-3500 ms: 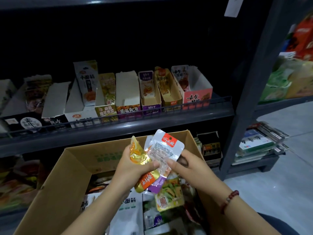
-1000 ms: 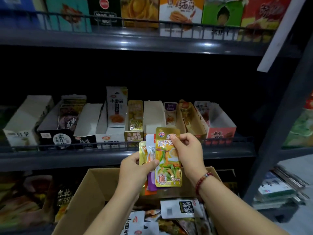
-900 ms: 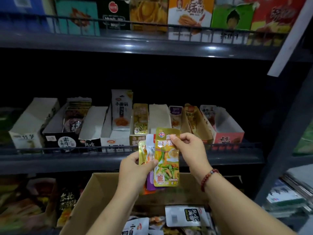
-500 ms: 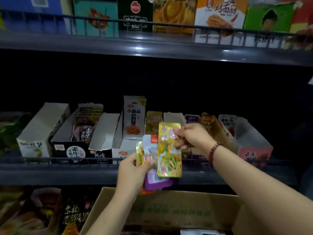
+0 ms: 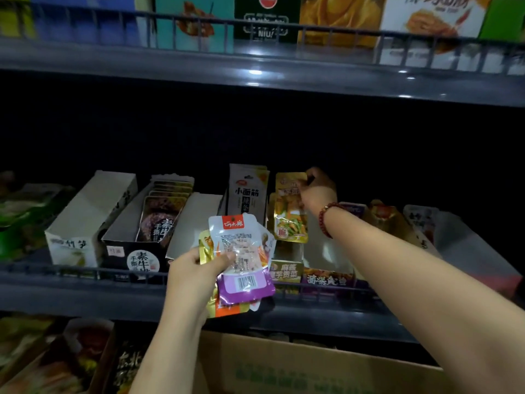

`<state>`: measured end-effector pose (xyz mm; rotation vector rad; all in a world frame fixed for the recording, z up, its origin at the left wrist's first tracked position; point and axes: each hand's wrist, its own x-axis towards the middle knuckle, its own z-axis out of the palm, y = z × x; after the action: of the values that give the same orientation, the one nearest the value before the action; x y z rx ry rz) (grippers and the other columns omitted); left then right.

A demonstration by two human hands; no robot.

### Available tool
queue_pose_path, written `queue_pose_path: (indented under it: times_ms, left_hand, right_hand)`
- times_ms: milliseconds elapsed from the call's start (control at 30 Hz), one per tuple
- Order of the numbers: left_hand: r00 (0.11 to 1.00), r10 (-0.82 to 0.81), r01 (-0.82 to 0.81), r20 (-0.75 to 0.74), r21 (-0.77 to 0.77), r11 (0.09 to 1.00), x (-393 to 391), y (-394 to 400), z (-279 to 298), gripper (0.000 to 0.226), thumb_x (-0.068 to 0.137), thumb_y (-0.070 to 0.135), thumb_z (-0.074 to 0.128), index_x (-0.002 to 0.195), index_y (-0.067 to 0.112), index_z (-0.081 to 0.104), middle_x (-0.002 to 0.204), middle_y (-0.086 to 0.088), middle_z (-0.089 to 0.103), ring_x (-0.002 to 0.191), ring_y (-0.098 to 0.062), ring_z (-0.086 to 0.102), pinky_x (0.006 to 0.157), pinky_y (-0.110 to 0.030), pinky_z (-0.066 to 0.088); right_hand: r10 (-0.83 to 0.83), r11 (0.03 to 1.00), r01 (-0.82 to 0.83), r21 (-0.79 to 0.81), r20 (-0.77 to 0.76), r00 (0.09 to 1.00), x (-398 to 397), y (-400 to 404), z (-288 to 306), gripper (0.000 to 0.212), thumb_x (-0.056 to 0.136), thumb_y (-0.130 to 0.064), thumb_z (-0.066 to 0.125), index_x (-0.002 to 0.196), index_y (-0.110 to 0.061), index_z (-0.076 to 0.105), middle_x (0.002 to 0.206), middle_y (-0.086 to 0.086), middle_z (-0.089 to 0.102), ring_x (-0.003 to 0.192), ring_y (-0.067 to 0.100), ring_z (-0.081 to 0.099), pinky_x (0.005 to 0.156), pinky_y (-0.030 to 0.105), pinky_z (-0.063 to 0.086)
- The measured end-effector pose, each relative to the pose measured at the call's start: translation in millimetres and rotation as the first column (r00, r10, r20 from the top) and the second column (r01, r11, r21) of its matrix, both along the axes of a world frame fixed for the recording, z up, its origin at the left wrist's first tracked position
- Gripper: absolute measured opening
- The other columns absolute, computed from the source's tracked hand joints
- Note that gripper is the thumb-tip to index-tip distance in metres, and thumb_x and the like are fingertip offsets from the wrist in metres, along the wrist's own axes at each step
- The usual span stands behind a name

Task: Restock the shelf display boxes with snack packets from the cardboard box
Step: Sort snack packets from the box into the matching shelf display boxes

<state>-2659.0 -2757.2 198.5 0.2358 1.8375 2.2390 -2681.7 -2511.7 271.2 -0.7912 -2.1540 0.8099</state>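
My right hand [image 5: 316, 189] reaches deep into the middle shelf and pinches the top of a gold snack packet [image 5: 289, 220] with green and orange vegetables printed on it. The packet stands inside a narrow gold display box [image 5: 285, 273], in front of another gold packet. My left hand [image 5: 196, 268] stays in front of the shelf rail and grips a fan of several packets [image 5: 241, 263]; the front one is clear with a red label and a purple base. The cardboard box [image 5: 298, 365] sits below the shelf; only its far wall shows.
A wire rail [image 5: 85, 273] runs along the shelf's front edge. Left of the gold box stand a white open box [image 5: 88, 217], a black box of dark packets [image 5: 159, 220] and a tall white packet [image 5: 247, 191]. More display boxes [image 5: 420, 223] lie right of my forearm. An upper shelf [image 5: 255, 61] hangs overhead.
My right hand has carried the gold vegetable packet away from the bunch and back into the gold display box. The left hand's bunch now shows the clear red-label packet in front. The view has tilted upward.
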Motion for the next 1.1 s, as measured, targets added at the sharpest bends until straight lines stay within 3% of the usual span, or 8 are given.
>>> queue_pose_path:
  times_ms: [67,167,333,433,567,767,900,1100]
  left_hand:
    - [1.000,-0.002,0.001,0.009,0.017,1.000,-2.1,0.5,-2.0,0.010,0.081,0.007,0.075,0.086,0.011,0.067,0.070,-0.004,0.074,0.061,-0.021,0.072,0.051,-0.029,0.054]
    - [1.000,-0.020,0.019,0.014,0.032,0.999,-3.7,2.5,-2.9,0.010,0.082,0.009,0.075,0.087,0.012,0.067,0.073,-0.005,0.075,0.062,-0.020,0.073,0.051,-0.029,0.054]
    - [1.000,-0.011,0.011,-0.001,0.046,0.999,-2.7,0.8,-1.1,0.008,0.083,0.010,0.074,0.087,0.011,0.067,0.072,-0.003,0.075,0.062,-0.020,0.073,0.047,-0.027,0.054]
    - [1.000,-0.006,0.006,-0.002,0.044,0.999,-3.2,0.1,-2.0,0.008,0.083,0.010,0.074,0.087,0.011,0.068,0.073,-0.004,0.075,0.064,-0.021,0.073,0.051,-0.029,0.055]
    - [1.000,0.003,-0.004,0.016,0.058,0.998,-3.8,3.0,-6.6,0.008,0.082,0.009,0.074,0.086,0.011,0.068,0.075,-0.006,0.075,0.065,-0.023,0.073,0.057,-0.033,0.057]
    - [0.999,0.000,-0.003,0.044,0.077,0.997,-3.9,7.2,-12.2,0.008,0.082,0.008,0.075,0.086,0.010,0.068,0.078,-0.007,0.076,0.067,-0.023,0.074,0.056,-0.032,0.057]
    - [0.999,0.006,-0.009,0.040,0.075,0.997,-3.4,9.3,-13.3,0.008,0.082,0.009,0.075,0.086,0.011,0.068,0.075,-0.004,0.076,0.067,-0.022,0.074,0.059,-0.035,0.057]
    - [1.000,-0.001,0.000,0.017,0.055,0.998,-0.6,10.6,-11.8,0.008,0.082,0.013,0.074,0.087,0.014,0.068,0.075,0.000,0.076,0.067,-0.019,0.074,0.055,-0.031,0.056]
  right_hand:
    - [-0.026,0.999,0.023,0.045,0.061,0.998,-4.3,4.5,-3.9,0.021,0.097,-0.024,0.048,0.117,-0.018,0.052,0.103,0.005,0.058,0.092,0.024,0.061,0.066,0.030,0.045]
    - [0.013,0.999,-0.016,0.029,0.121,0.993,-11.5,6.8,-11.0,0.015,0.098,-0.023,0.046,0.111,-0.018,0.052,0.099,0.004,0.058,0.074,0.018,0.055,0.052,0.024,0.037]
    - [-0.051,0.997,0.047,0.062,0.067,0.996,-20.4,6.0,-4.4,0.029,0.096,-0.019,0.048,0.124,-0.010,0.051,0.120,0.012,0.060,0.108,0.031,0.058,0.072,0.029,0.040]
    - [-0.004,0.998,-0.004,0.059,0.138,0.990,-23.5,6.9,-7.4,0.031,0.096,-0.018,0.049,0.126,-0.011,0.052,0.120,0.011,0.059,0.108,0.028,0.059,0.073,0.028,0.041]
    - [0.080,0.995,-0.091,0.051,0.185,0.980,-22.8,13.8,-26.0,0.022,0.091,-0.014,0.057,0.112,-0.018,0.058,0.107,0.002,0.059,0.093,0.018,0.056,0.074,0.026,0.042]
    - [-0.013,0.989,-0.018,0.147,0.209,0.978,-24.1,27.7,-41.3,0.021,0.084,-0.021,0.067,0.082,-0.035,0.051,0.112,0.000,0.060,0.099,0.018,0.057,0.076,0.025,0.041]
    - [0.038,0.989,-0.062,0.135,0.175,0.984,-29.3,32.4,-45.6,0.016,0.086,-0.019,0.064,0.100,-0.026,0.061,0.116,0.003,0.060,0.100,0.019,0.058,0.078,0.024,0.043]
    - [0.095,0.995,-0.094,-0.021,0.019,0.995,-18.2,24.1,-46.2,0.036,0.086,-0.015,0.066,0.121,-0.020,0.057,0.122,0.007,0.056,0.102,0.020,0.058,0.076,0.023,0.042]
